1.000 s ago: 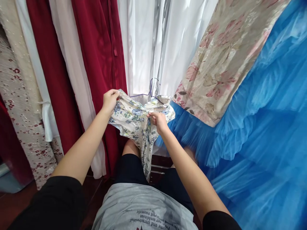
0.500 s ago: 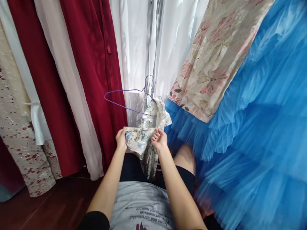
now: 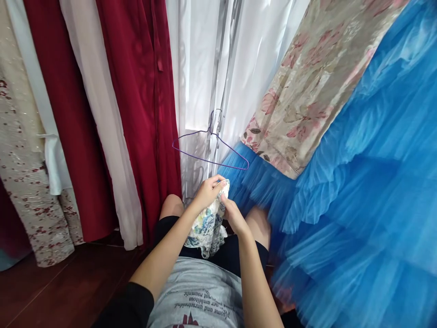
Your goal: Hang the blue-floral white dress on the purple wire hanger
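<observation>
A small white garment with blue flowers [image 3: 208, 228] is bunched over my lap. My left hand [image 3: 207, 192] is closed on its top edge. My right hand [image 3: 234, 216] pinches the same cloth just to the right, the two hands touching. Above them a thin purple wire hanger [image 3: 210, 146] hangs bare from a silver pole [image 3: 218, 68], with no cloth on it. My knees and black shorts show below the garment.
Dark red dresses [image 3: 136, 100] and pale long dresses [image 3: 92, 118] hang on the left. White curtains [image 3: 194, 64] are behind the pole. A beige floral dress [image 3: 314, 77] and a big blue tulle skirt [image 3: 358, 205] fill the right. Dark wooden floor [image 3: 61, 291] lies lower left.
The floral garment has come off the purple hanger. Both hands have drawn it down and together into a bunch over my lap. The hanger now hangs bare.
</observation>
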The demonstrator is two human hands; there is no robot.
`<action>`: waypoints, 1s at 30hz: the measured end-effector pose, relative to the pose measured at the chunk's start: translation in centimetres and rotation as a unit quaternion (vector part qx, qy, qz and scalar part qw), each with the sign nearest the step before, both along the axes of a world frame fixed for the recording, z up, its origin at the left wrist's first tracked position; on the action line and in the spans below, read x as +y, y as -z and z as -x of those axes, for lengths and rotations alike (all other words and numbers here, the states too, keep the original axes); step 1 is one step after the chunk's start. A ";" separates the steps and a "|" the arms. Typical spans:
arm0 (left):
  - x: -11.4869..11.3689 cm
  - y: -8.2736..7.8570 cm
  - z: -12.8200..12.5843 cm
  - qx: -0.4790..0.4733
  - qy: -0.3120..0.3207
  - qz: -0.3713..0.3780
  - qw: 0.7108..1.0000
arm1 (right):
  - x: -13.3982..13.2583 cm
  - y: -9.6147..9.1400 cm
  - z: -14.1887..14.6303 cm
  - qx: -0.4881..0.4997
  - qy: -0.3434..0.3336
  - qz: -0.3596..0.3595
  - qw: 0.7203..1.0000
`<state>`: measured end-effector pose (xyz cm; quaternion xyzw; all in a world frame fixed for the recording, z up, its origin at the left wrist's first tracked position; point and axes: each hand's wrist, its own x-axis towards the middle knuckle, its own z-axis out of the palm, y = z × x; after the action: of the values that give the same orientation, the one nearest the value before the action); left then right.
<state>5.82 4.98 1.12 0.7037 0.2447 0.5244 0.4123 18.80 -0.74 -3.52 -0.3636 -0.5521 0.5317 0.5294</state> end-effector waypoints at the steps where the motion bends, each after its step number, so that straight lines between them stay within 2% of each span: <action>1: 0.0 -0.2 0.3 0.018 0.016 0.022 0.999 | -0.4 -0.6 -0.1 -0.013 -0.022 -0.011 1.000; 4: -0.2 0.0 2.2 0.087 0.099 0.093 0.987 | -1.1 -2.3 -1.2 -0.041 -0.003 -0.057 0.998; 7: -0.8 1.3 4.7 0.173 0.171 0.112 0.964 | -0.9 -3.9 -3.3 -0.023 0.098 -0.106 0.989; 9: -0.8 2.1 6.5 0.250 0.145 0.081 0.954 | -0.4 -4.9 -5.1 -0.012 0.162 -0.127 0.979; 13: 0.5 2.4 10.0 0.350 0.000 -0.008 0.937 | 1.8 -6.6 -9.1 -0.079 0.232 -0.186 0.951; 17: 1.5 0.4 11.6 0.344 -0.062 -0.082 0.933 | 6.2 -8.4 -12.0 -0.145 0.276 -0.232 0.921; 19: 1.2 -1.1 10.9 0.331 -0.061 -0.107 0.936 | 9.1 -9.7 -12.7 -0.114 0.292 -0.198 0.929; 23: 0.0 -4.3 7.7 0.283 -0.060 -0.148 0.946 | 14.2 -12.9 -12.6 -0.047 0.300 -0.097 0.948; 27: -0.5 -6.9 5.2 0.227 -0.089 -0.185 0.952 | 17.2 -15.3 -10.9 -0.064 0.222 -0.013 0.973; 30: -0.2 -8.1 5.1 0.189 -0.093 -0.194 0.958 | 17.7 -16.2 -8.9 -0.092 0.140 0.055 0.984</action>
<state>0.72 4.77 9.20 0.8304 0.2761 0.4555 0.1638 27.72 16.96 12.72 -0.5131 -0.5121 0.4463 0.5246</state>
